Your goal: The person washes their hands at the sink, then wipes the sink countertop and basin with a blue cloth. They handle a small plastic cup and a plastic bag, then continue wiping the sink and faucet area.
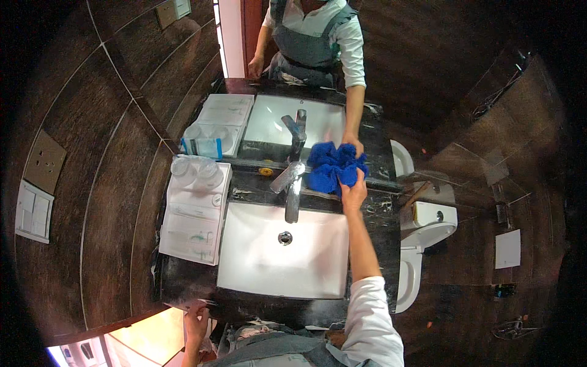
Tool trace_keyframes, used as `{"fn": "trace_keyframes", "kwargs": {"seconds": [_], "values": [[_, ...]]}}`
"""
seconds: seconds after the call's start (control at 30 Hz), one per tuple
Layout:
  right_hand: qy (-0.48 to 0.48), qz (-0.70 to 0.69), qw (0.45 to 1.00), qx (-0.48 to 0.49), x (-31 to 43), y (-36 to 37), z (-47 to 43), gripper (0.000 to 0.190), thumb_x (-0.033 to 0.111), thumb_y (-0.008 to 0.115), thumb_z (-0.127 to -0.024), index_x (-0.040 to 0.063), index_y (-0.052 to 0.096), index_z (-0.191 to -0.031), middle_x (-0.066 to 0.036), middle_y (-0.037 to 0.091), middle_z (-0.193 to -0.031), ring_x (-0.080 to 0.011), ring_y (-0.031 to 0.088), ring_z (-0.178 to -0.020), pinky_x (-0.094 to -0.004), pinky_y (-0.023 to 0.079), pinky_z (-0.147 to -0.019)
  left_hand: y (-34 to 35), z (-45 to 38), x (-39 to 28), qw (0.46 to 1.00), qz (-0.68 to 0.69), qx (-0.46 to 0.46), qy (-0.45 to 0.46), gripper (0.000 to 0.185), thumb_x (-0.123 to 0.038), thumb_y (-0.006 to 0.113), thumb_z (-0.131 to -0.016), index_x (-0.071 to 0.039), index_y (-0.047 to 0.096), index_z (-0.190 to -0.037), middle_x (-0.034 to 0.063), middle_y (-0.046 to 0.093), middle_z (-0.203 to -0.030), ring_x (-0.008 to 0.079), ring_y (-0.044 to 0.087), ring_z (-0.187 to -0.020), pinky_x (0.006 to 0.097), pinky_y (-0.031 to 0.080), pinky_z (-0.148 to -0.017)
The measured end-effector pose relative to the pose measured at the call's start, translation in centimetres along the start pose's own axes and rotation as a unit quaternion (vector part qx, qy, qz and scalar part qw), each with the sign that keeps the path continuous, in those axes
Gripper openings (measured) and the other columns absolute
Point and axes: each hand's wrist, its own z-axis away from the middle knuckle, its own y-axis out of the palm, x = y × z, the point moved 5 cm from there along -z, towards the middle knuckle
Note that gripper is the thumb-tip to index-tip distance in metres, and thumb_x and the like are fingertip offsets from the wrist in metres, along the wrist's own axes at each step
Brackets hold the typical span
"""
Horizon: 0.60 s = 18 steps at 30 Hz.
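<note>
My right hand point(354, 190) grips a bunched blue cloth point(323, 179) and presses it to the lower part of the mirror point(380, 124), right of the chrome faucet point(293, 197). The reflection of hand and cloth meets them at the glass. Below the faucet lies a white rectangular sink point(284, 270) with a chrome drain point(285, 237), set in a black stone counter point(373, 229). My left hand point(196, 316) is at the counter's front left edge, its fingers bent; whether it holds the edge or anything else is not clear.
A white tray point(223, 220) with wrapped glasses point(197, 172) and packaged toiletries stands left of the sink. To the counter's right is a white toilet point(426, 234). Dark tiled walls surround the area, with a socket plate point(45, 161) on the left one.
</note>
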Motion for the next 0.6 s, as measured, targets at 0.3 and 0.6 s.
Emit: {"fn": "trace_keyframes", "kwargs": {"seconds": [0.3, 0.6], "values": [[-0.233, 0.077, 0.96, 0.133, -1.4, 6.1, 3.3, 0.069, 0.014, 0.085, -0.055, 0.018, 0.06, -0.119, -0.016, 0.057, -0.112, -0.0376, 0.059, -0.098, -0.045, 0.05, -0.082, 1.7, -0.7, -1.9, 0.995, -0.079, 0.013, 0.06, 0.02, -0.005, 0.068, -0.084, 0.002, 0.067, -0.103, 0.0129, 0.07, -0.088, 0.0172, 0.066, -0.08, 0.031, 0.053, -0.072], [0.355, -0.388, 0.753, -0.395, -7.8, -4.9, -4.6, 0.046, 0.035, 0.049, -0.099, -0.005, 0.055, -0.121, -0.023, 0.06, -0.12, -0.0314, 0.061, -0.103, -0.048, 0.05, -0.092, -0.3, 1.6, 4.3, 0.997, -0.016, -0.022, -0.07, 0.016, -0.005, 0.064, -0.086, 0.003, 0.066, -0.099, 0.0122, 0.07, -0.078, 0.0168, 0.068, -0.072, 0.0303, 0.054, -0.066]]}}
